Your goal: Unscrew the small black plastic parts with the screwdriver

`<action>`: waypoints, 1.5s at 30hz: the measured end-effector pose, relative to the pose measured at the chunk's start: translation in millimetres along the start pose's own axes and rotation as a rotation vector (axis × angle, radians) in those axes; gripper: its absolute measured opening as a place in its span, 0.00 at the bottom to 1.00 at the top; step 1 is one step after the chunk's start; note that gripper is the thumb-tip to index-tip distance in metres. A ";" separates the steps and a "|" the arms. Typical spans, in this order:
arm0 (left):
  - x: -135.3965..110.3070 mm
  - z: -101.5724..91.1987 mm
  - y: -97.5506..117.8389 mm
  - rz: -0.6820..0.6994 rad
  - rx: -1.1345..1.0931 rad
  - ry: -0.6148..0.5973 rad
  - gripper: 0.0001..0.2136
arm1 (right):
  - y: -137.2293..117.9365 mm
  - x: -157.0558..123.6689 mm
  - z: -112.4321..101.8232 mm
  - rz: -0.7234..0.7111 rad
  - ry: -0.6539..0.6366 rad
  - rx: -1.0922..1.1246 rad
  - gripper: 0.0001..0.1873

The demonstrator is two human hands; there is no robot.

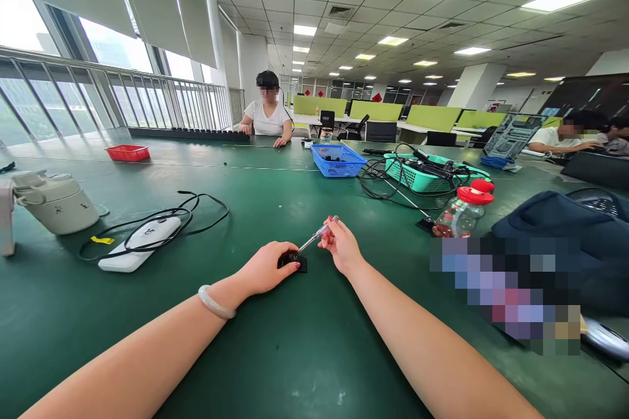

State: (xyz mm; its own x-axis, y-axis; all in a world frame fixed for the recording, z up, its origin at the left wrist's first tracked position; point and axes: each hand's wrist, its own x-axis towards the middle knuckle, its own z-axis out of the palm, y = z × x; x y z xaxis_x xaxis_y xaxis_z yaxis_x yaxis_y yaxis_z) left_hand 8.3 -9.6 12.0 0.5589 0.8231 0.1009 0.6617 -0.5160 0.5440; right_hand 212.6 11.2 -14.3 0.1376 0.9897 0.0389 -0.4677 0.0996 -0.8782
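Green tabletop shows between the two forearms, running from the bottom of the view up to the hands. The left hand (269, 268) grasps a small black part (293, 256) between thumb and fingers, low against the table (280, 353). The right hand (343, 245) grips a thin screwdriver (313, 237), slanted down and leftward so its tip meets the top of the part or ends just above it; which, I cannot tell. The part lies at the left fingertips, with the right hand just beyond it to the right.

Left of the left hand, well apart, a white box (133, 255) with a loose black cable (216, 217) bounds the room on that side; a pale pot (59, 204) is farther left. To the right, a dark bag (550, 219) and a jar (460, 217) with a red lid form the limit. Straight ahead, green surface stretches to a blue basket (338, 165), with a cable-filled green basket (410, 177) right of it and a red tray (128, 153) far left. A person (268, 119) sits at the far edge.
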 end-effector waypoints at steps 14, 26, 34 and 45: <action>2.4 2.6 -5.0 0.012 0.003 0.003 0.16 | -0.5 0.5 2.8 -0.049 0.030 0.022 0.21; 2.7 3.6 -5.5 0.005 0.011 0.012 0.17 | -0.9 0.8 1.4 -0.036 0.041 0.031 0.23; 3.5 3.0 -6.0 0.017 0.009 0.015 0.17 | 0.6 1.2 0.8 -0.016 0.091 0.058 0.18; 3.5 3.4 -5.7 0.012 0.018 0.009 0.17 | -1.6 -0.9 3.2 0.008 0.098 0.079 0.09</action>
State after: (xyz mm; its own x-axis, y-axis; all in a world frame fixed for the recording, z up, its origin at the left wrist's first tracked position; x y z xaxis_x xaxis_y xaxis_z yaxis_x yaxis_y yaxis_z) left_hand 8.2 -4.6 6.5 0.5620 0.8191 0.1149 0.6640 -0.5296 0.5279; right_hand 210.4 10.4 -11.4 0.2168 0.9760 -0.0182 -0.5355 0.1034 -0.8382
